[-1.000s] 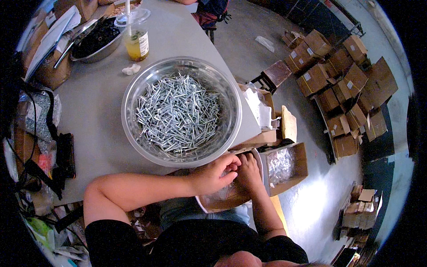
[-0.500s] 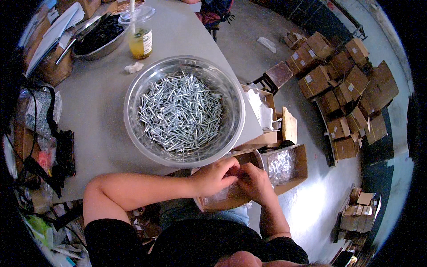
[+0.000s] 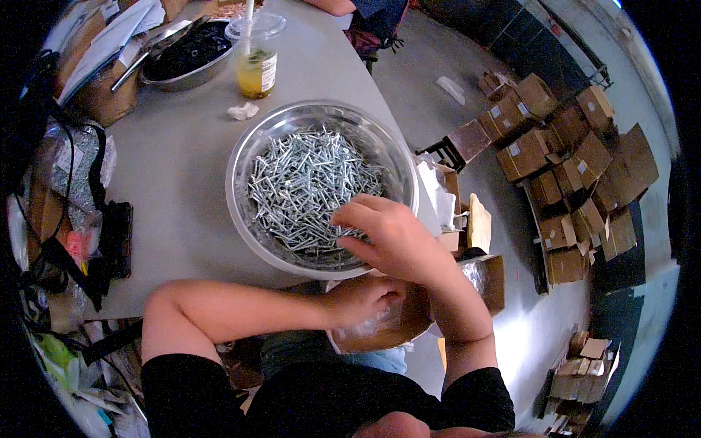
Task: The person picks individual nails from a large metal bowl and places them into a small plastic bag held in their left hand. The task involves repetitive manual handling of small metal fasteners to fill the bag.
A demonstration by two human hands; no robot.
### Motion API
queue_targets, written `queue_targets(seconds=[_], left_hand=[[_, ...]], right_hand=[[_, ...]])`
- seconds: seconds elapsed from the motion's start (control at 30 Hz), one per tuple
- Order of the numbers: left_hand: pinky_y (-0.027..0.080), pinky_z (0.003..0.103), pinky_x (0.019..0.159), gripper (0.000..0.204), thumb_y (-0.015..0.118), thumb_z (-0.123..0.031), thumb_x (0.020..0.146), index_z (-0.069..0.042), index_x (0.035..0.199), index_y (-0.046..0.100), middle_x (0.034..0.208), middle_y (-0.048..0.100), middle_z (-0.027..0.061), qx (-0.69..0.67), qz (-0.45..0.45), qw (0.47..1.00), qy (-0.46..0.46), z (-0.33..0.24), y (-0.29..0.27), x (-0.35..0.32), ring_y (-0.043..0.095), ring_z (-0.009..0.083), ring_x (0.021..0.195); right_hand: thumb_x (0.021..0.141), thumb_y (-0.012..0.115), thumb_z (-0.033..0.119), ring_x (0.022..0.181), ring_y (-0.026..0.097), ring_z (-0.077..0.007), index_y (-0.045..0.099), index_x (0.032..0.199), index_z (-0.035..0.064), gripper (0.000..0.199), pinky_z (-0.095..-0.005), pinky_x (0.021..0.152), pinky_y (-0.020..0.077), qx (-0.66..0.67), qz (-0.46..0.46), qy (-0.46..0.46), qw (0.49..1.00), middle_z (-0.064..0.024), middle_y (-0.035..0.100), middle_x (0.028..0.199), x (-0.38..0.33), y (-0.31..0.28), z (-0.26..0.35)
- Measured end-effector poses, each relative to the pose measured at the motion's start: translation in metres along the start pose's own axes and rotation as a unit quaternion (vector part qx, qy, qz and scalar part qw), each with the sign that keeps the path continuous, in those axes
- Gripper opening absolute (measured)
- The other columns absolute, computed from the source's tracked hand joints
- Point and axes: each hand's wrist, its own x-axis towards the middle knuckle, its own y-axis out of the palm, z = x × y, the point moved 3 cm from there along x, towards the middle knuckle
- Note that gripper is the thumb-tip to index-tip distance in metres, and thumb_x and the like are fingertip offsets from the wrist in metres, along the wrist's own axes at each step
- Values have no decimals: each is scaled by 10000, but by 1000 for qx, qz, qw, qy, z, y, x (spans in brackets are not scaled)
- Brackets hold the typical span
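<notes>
Head view: right hand (image 3: pixel 394 237) has risen into screws (image 3: pixel 307 190), grip half-curled, grasping unclear.

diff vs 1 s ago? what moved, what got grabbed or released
The right hand left the cardboard box on the lap and went up into the metal bowl, fingers now on the pile of screws; whether it grips any is unclear. The left hand stayed at the box on a clear bag. Bowl, drink cup and table unchanged.
</notes>
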Motion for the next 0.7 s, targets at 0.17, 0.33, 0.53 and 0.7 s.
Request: queue_targets(seconds=[0.17,0.33,0.53,0.7], left_hand=[[432,432,921,200,554,-153,889,-25,1022,631,1024,644,191,-4,-25,999,32,9,5,-1,601,364,1016],[441,421,918,248,583,-186,890,-13,1063,624,1069,640,195,-20,51,999,-6,4,4,-1,600,345,1025],[449,408,938,282,642,-211,875,-16,1078,642,1086,659,169,-75,141,978,-133,5,1,4,607,292,1054],[458,377,890,277,631,-230,878,14,1006,656,984,672,164,-116,32,992,-46,12,3,-1,632,271,938]], right_hand=[[705,747,139,818,644,-350,591,991,56,335,-440,698,514,-77,122,23,989,-135,648,871,30,25,1],[703,732,144,746,651,-340,610,955,81,286,-434,680,522,-73,157,47,984,-121,655,741,34,25,-3],[739,668,146,716,651,-332,653,873,91,145,-433,657,530,-65,118,54,989,-121,664,764,31,31,-11],[751,642,146,701,651,-327,660,875,101,133,-431,644,530,-83,89,44,992,-117,660,753,30,29,-5]])
